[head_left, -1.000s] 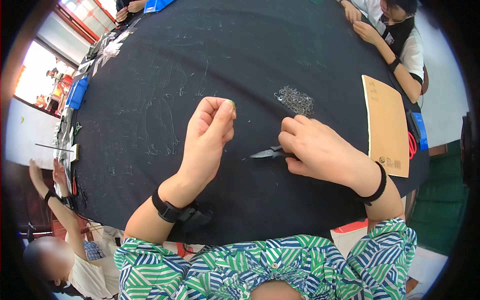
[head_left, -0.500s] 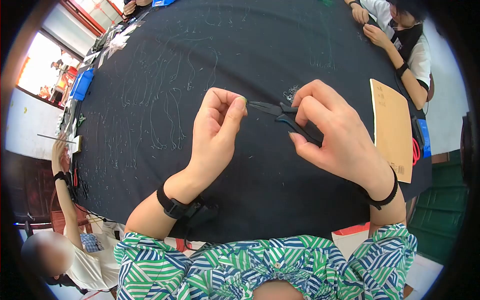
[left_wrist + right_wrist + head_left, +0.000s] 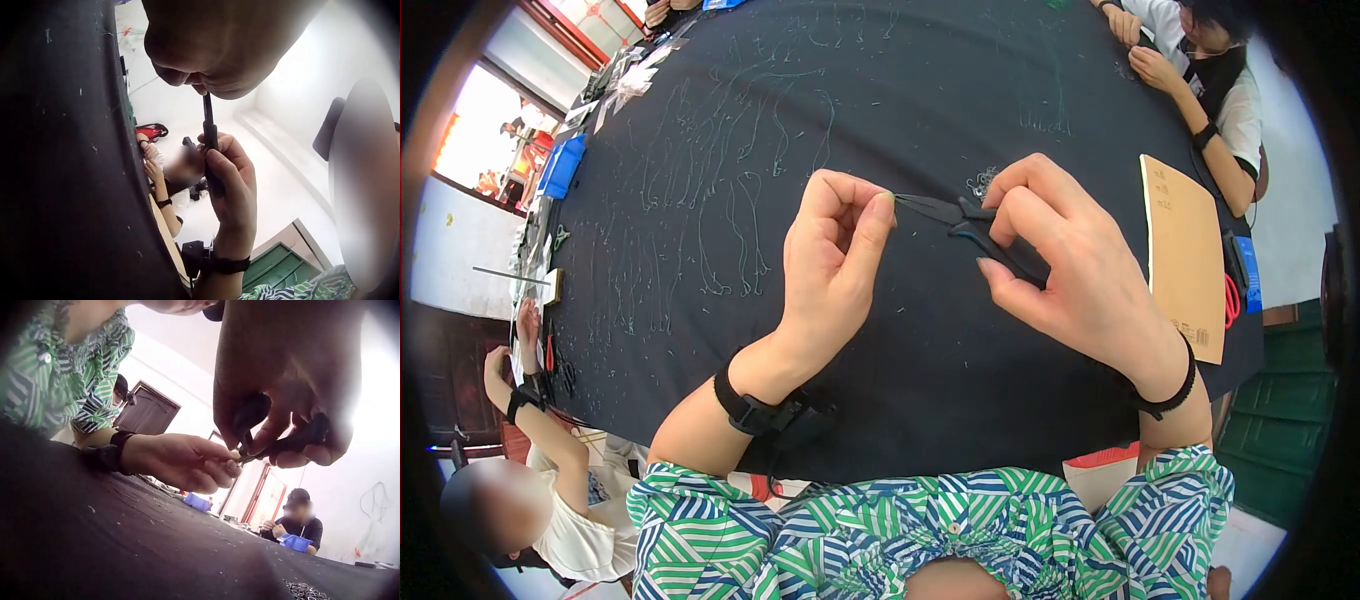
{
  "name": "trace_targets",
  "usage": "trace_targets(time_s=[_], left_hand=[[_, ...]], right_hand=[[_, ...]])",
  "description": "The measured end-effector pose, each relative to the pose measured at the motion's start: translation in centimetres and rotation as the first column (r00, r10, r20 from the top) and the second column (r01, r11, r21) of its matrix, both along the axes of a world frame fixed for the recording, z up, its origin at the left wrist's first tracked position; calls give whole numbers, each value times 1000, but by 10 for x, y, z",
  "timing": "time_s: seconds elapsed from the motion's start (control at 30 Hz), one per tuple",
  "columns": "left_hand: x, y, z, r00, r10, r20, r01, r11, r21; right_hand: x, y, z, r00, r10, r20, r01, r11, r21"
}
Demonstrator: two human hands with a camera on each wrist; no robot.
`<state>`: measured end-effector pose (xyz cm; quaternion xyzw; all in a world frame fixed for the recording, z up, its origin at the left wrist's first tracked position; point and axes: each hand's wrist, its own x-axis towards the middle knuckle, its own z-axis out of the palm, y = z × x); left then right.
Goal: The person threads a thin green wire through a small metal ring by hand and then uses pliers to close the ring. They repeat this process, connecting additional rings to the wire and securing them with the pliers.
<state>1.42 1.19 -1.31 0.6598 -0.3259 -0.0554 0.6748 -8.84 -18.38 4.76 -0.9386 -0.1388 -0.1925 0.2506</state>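
My left hand (image 3: 835, 240) pinches a tiny thing between thumb and forefinger, mostly hidden by the fingertips; I cannot tell what it is. Dark-handled needle-nose pliers (image 3: 940, 208) are gripped in my right hand (image 3: 1070, 260), their handles spread. The narrow plier jaws point left and meet the left fingertips above the black cloth. In the right wrist view a pale speck shows where the pliers (image 3: 253, 411) reach those fingertips. Partly behind the right fingers lies a heap of small wiry metal pieces (image 3: 981, 184).
Thin looped strands (image 3: 755, 240) and short clippings lie over the left half of the black-covered table (image 3: 960, 420). A tan booklet (image 3: 1185, 260) and red-handled scissors (image 3: 1231, 302) are at right. A blue bin (image 3: 562, 168) stands at the left edge. Other people sit around the table.
The right hand has picked the pliers up off the cloth and brought their tips left to the left fingertips. Over the last half second both hands have barely moved.
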Motion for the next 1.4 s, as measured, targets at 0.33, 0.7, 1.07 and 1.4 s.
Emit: trace_targets(time_s=[0.33, 0.7, 1.07, 1.4], left_hand=[[0, -1, 2, 999, 44, -6, -44, 999, -3], [12, 1, 0, 992, 123, -11, -122, 992, 23], [19, 3, -3, 996, 84, 0, -83, 995, -59], [18, 2, -4, 995, 84, -59, -90, 991, -96]], right_hand=[[-3, 6, -4, 997, -32, -72, 39, 994, 102], [0, -41, 9, 872, -458, 170, 488, 837, -248], [0, -144, 3, 711, -646, 278, 698, 599, -393], [-19, -109, 17, 883, -370, -290, 274, 906, -322]])
